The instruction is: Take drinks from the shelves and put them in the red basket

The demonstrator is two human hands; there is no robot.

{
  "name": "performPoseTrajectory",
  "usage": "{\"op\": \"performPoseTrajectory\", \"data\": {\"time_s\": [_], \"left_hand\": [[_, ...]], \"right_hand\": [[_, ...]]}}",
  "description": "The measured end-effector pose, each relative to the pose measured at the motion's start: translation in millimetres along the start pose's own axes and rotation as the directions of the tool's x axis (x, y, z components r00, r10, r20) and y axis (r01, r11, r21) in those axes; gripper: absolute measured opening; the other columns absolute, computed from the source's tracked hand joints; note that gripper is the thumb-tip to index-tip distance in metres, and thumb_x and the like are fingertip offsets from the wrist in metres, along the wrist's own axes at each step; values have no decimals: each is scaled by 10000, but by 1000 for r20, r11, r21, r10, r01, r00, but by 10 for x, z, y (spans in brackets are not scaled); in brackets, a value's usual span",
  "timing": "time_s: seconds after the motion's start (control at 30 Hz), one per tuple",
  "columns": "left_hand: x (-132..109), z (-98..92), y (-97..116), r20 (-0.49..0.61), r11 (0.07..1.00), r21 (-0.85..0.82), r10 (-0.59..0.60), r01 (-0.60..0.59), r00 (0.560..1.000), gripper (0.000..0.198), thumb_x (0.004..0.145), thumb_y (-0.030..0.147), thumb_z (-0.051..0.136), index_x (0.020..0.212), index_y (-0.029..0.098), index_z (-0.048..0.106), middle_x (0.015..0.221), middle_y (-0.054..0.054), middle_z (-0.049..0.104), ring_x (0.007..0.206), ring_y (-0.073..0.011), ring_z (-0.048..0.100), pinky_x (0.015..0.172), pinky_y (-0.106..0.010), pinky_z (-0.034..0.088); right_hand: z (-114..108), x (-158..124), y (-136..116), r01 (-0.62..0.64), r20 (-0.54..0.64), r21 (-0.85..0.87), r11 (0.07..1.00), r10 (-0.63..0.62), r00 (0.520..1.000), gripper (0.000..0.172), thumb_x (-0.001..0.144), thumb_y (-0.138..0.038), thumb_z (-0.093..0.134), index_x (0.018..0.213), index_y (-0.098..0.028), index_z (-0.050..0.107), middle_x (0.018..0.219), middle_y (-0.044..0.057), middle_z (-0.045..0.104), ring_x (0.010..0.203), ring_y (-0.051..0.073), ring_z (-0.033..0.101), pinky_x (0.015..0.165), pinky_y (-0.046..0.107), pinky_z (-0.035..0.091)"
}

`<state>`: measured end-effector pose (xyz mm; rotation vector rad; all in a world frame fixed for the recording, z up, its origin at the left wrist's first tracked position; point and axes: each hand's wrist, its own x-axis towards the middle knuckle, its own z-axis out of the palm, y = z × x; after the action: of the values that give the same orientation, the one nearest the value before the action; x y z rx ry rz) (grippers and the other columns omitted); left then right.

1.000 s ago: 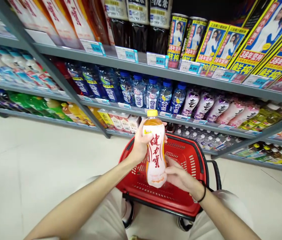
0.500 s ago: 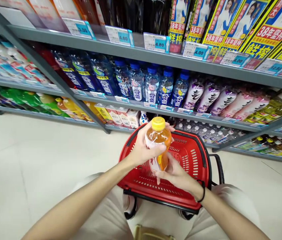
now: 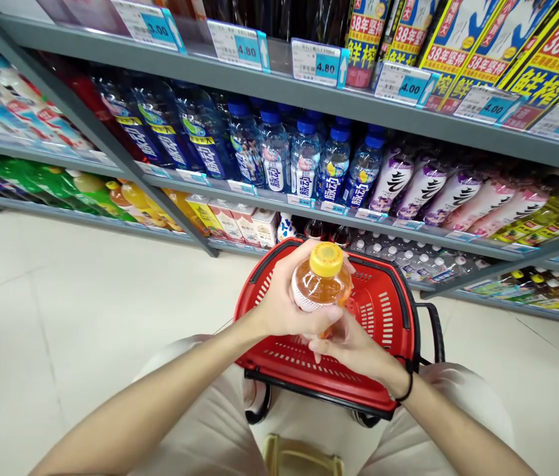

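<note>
Grip is two-handed: left hand [image 3: 284, 305] wrapped around the bottle [image 3: 319, 285], right hand [image 3: 356, 348] clasping lower. Slackening could drop it into the red basket [image 3: 309, 379] beneath.

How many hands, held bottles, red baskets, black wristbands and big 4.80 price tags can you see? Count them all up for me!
Hands (left hand, right hand): 2
Held bottle: 1
Red basket: 1
Black wristband: 1
4.80 price tags up top: 2
Total: 7

The amber-filled bottle [image 3: 323, 285] — yellow-capped — is held over the basket [image 3: 401, 344].
</note>
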<state>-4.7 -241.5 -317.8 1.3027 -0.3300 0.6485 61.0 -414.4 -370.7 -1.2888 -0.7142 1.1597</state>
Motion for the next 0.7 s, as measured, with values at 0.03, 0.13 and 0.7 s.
{"op": "performPoseTrajectory", "data": {"time_s": [0.03,0.13,0.7], "left_hand": [[-2,-4,4,-10,1000,4,-9,9,1000,584,746,288,867,1273,201,630,1163,-131,731,942,-273,739,808,-399,618],[0,-19,8,-25,999,7,-33,33,999,558,754,340,881,1240,196,645,1160,-137,738,955,-280,744,811,-402,621],[268,-521,-171,-284,774,-448,-598,448,749,438,916,519,576,1175,180,674,1234,-129,748,1157,-329,702,965,-490,601]], "right_hand": [[0,4,16,-4,0,15,1000,4,1000,601,866,-480,861,1330,-287,530,1066,35,664,847,182,657,807,380,585],[10,8,41,-16,-6,61,998,16,1000,573,852,-447,878,1281,-270,540,1112,43,663,903,186,667,814,367,586],[-145,-8,-235,-249,75,389,887,238,968,888,949,-879,375,1258,-95,653,813,140,787,344,119,535,315,203,270]]}}
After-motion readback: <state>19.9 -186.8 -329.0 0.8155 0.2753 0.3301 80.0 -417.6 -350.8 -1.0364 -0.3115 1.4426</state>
